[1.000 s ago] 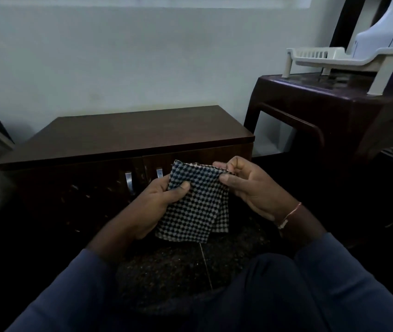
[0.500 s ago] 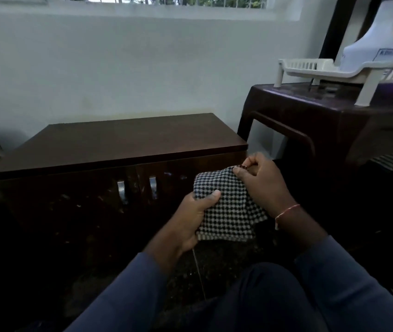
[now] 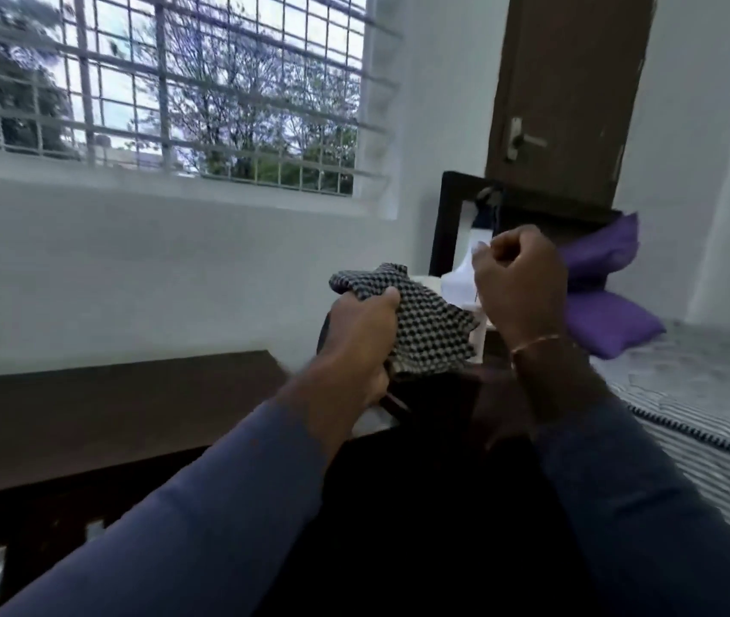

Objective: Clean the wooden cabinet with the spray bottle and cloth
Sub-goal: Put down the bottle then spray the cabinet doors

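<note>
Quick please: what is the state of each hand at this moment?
Left hand: fingers grip the checked cloth.
Right hand: fingers curled in a fist, raised near a white bottle; whether it holds something cannot be told.

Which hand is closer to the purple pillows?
Right. The right hand is raised just left of the purple pillows; the left hand, gripping the checked cloth, is farther left.

A black-and-white checked cloth (image 3: 416, 322) is held bunched and raised in the air. A white spray bottle (image 3: 461, 278) is seen behind it, mostly hidden. The dark wooden cabinet (image 3: 109, 407) lies low at left, its top flat.
</note>
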Demonstrator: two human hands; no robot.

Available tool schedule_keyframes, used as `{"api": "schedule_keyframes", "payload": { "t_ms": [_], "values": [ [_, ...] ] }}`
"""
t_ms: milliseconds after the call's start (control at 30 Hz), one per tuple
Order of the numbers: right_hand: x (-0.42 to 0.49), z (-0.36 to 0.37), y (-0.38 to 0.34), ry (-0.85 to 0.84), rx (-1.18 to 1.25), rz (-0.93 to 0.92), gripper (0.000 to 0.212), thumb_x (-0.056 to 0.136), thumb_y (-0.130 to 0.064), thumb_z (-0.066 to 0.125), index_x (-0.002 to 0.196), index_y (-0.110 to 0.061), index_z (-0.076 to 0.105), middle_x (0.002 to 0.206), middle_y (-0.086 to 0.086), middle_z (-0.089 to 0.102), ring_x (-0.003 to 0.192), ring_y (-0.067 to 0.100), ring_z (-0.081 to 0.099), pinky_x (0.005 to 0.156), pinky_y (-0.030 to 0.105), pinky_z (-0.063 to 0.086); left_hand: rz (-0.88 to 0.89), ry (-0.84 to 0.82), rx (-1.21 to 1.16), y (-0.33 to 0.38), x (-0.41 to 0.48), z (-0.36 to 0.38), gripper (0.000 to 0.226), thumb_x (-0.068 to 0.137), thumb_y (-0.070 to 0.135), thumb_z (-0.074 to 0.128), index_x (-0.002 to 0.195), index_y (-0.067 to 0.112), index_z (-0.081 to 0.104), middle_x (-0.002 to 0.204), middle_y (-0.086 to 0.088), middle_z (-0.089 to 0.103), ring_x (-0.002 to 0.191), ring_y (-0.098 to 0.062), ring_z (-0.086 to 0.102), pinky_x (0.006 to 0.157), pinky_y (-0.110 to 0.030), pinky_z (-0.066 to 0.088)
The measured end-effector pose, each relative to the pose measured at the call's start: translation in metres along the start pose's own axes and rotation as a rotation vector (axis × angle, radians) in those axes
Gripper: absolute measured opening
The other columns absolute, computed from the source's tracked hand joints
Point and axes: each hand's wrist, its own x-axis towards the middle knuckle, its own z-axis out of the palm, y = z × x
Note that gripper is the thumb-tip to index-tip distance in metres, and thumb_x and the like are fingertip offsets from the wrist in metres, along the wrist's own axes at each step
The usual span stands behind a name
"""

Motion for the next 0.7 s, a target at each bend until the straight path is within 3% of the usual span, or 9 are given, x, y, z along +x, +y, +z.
{"api": "schedule_keyframes", "payload": {
  "t_ms": [133,300,500,600,700],
  "values": [
    [0.043,0.026,0.013,-0.131,-0.055,0.214,0.054,0.082,-0.035,0.071,0.120,-0.001,0.052,0.118,0.015,0.063,0.111,0.033,0.059,0.093,0.037,0.046,-0.014,-0.020,0.007,0.015,0.014,0.025,0.016,0.098,0.009,0.050,0.111,0.002,0.057,0.107,-0.019,0.068,0.088,-0.034,0.070,0.073,-0.056,0.059],
    [0.062,0.050,0.023,-0.176,-0.104,0.319,0.063,0.083,-0.033,0.071,0.128,0.000,0.041,0.131,0.020,0.056,0.119,0.037,0.055,0.092,0.036,0.045,-0.024,-0.019,-0.005,0.017,0.024,0.031,0.022,0.098,0.010,0.049,0.119,0.002,0.052,0.106,-0.019,0.067,0.089,-0.034,0.070,0.075,-0.060,0.057],
    [0.072,0.057,0.027,-0.162,-0.012,0.262,0.073,0.079,-0.025,0.078,0.138,-0.005,0.041,0.135,0.017,0.055,0.123,0.033,0.052,0.101,0.035,0.040,-0.026,0.018,0.009,0.017,0.030,0.025,0.020,0.098,0.011,0.049,0.116,0.003,0.053,0.110,-0.019,0.066,0.091,-0.034,0.070,0.077,-0.061,0.057],
    [0.070,0.062,0.007,-0.133,0.095,0.144,0.071,0.076,-0.023,0.080,0.137,-0.010,0.047,0.128,0.011,0.060,0.113,0.025,0.058,0.097,0.030,0.042,0.002,0.060,0.011,0.021,0.031,0.018,0.018,0.098,0.011,0.048,0.112,0.002,0.054,0.111,-0.021,0.066,0.091,-0.037,0.069,0.079,-0.064,0.055],
    [0.070,0.065,-0.034,-0.162,0.231,0.037,0.075,0.076,-0.025,0.080,0.141,-0.012,0.043,0.125,0.008,0.059,0.101,0.014,0.055,0.097,0.029,0.046,0.019,0.109,-0.012,0.029,0.031,0.005,0.017,0.098,0.008,0.045,0.110,0.000,0.054,0.105,-0.020,0.065,0.084,-0.033,0.067,0.082,-0.054,0.056]
  ]
}}
